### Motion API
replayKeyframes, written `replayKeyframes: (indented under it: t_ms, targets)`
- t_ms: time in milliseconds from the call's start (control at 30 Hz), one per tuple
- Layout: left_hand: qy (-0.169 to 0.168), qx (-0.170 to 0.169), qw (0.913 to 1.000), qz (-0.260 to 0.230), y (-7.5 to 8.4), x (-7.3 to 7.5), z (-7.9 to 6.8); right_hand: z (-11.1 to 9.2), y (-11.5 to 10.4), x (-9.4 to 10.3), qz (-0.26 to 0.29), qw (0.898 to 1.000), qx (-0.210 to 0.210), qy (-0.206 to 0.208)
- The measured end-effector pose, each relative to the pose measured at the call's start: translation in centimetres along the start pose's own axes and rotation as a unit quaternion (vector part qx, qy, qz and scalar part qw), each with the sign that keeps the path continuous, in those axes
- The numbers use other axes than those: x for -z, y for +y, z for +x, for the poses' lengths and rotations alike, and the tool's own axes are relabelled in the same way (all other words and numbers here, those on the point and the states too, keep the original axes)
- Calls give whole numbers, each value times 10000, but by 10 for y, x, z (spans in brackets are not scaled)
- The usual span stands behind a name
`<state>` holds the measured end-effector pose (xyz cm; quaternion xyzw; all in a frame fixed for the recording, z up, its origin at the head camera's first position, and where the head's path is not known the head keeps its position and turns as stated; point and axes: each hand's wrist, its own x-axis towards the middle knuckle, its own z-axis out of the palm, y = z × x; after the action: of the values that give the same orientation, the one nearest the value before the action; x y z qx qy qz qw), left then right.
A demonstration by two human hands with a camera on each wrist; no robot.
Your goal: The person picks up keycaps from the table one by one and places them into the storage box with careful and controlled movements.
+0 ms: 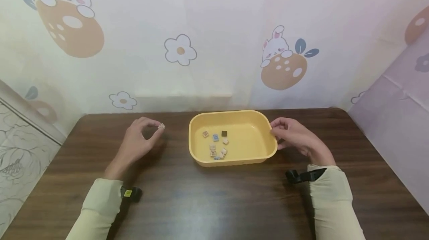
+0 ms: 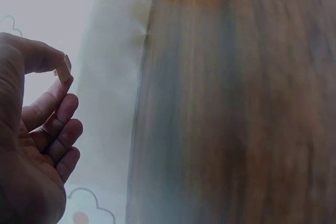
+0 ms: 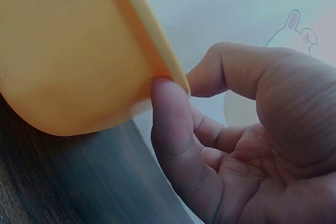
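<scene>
Between thumb and forefinger, my left hand (image 1: 137, 145) pinches a small beige square tile (image 1: 161, 126), held up left of the yellow tray (image 1: 234, 161). The left wrist view shows the same tile (image 2: 63, 70) edge-on at the fingertips, the other fingers loosely bent below. At the tray's right end, my right hand (image 1: 296, 135) pinches the rim. Inside the tray, toward its left side, lie several small pieces: a blue tile (image 1: 215, 137), a black tile (image 1: 224, 133), a tan tile (image 1: 205, 134) and pale pieces near the front wall. Their markings are too small to read.
The tray stands on a dark wood table (image 1: 201, 202), near its back edge. Behind rises a wall covering (image 1: 221, 65) printed with rabbits and flowers. A black strap device (image 1: 303, 176) sits on the right wrist, another (image 1: 132, 193) on the left.
</scene>
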<state>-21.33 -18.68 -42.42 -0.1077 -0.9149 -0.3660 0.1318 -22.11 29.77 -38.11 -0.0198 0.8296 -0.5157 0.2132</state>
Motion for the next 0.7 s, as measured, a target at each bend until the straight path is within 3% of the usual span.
replayKeyframes:
  t_ms: [300,700]
  targets:
    - [-11,-243,9997,55,11,-7,6,0,-1,0,-10,10000,-14,-18]
    - [14,-539,9984,-141,40,-7,9,0,-3,0,3,10000,-50,-18]
